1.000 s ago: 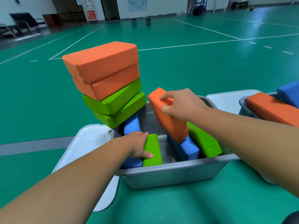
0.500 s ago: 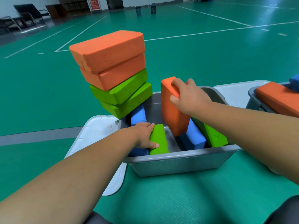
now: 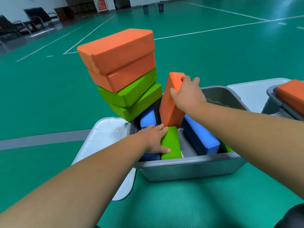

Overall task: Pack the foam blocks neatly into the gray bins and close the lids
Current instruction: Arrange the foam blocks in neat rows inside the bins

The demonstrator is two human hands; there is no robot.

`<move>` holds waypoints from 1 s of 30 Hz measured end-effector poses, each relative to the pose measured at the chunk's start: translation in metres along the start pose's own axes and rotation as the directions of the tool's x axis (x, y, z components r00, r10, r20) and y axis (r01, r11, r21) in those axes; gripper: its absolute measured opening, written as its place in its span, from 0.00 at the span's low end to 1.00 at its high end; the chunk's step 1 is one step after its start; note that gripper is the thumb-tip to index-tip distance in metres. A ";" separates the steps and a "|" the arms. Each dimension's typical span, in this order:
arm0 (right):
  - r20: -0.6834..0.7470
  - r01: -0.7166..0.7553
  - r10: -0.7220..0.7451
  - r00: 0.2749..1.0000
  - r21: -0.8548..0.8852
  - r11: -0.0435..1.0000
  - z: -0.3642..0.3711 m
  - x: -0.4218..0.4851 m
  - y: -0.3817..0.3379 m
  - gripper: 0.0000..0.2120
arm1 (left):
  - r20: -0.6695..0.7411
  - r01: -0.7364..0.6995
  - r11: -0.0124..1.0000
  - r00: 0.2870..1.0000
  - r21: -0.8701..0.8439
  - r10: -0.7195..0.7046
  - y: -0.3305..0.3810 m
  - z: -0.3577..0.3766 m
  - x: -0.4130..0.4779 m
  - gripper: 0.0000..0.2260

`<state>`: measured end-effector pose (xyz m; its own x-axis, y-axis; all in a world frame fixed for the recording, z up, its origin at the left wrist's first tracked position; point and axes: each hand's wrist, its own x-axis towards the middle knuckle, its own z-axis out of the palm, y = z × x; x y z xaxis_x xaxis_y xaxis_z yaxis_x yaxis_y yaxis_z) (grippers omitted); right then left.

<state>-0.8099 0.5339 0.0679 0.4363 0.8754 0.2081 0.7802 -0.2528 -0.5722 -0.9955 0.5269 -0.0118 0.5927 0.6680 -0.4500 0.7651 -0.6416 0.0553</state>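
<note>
Court floor (image 3: 213, 63), gray bin (image 3: 189, 168): right hand (image 3: 187, 94) gripped upright orange block (image 3: 169, 106) — tilted stack (image 3: 125, 76) crowded its left — left hand (image 3: 153, 140) lay flat on green block (image 3: 171, 142).

Two-handed reach, forward and down.
We find the left hand (image 3: 154, 140) laid palm-down on a green block (image 3: 170, 142), fingers near straight; the right hand (image 3: 187, 94), higher, grips the top of an orange block (image 3: 169, 104), fingers curled over it.
</note>
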 end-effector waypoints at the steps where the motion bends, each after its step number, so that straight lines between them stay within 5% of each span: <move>1: 0.024 -0.026 0.026 0.999 0.001 1.000 0.004 0.000 -0.001 0.31 | -0.005 0.003 1.000 1.000 0.004 -0.003 -0.002 0.000 0.000 0.49; 8: 0.326 0.121 -0.069 0.943 -0.142 0.982 0.044 -0.008 0.008 0.29 | -0.058 0.031 0.999 0.998 0.011 -0.031 -0.002 0.000 -0.003 0.47; 14: 0.372 0.174 -0.090 0.924 -0.199 0.965 0.060 0.003 0.021 0.21 | -0.089 0.044 0.998 0.995 0.054 -0.039 -0.002 -0.004 -0.002 0.46; 24: 0.528 0.328 -0.155 0.835 -0.251 0.911 0.087 0.009 0.042 0.26 | -0.140 0.024 0.996 0.990 0.087 -0.012 -0.006 -0.010 -0.001 0.45; 30: 0.630 0.337 -0.152 0.761 -0.185 0.923 0.096 0.019 0.052 0.26 | -0.049 0.005 0.998 0.999 0.061 -0.002 -0.011 -0.010 0.009 0.47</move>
<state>-0.8038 0.5770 -0.0342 -0.0690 0.9646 -0.2546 0.9502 -0.0141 -0.3112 -0.9966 0.5437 -0.0077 0.6027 0.6871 -0.4057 0.7514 -0.6598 -0.0012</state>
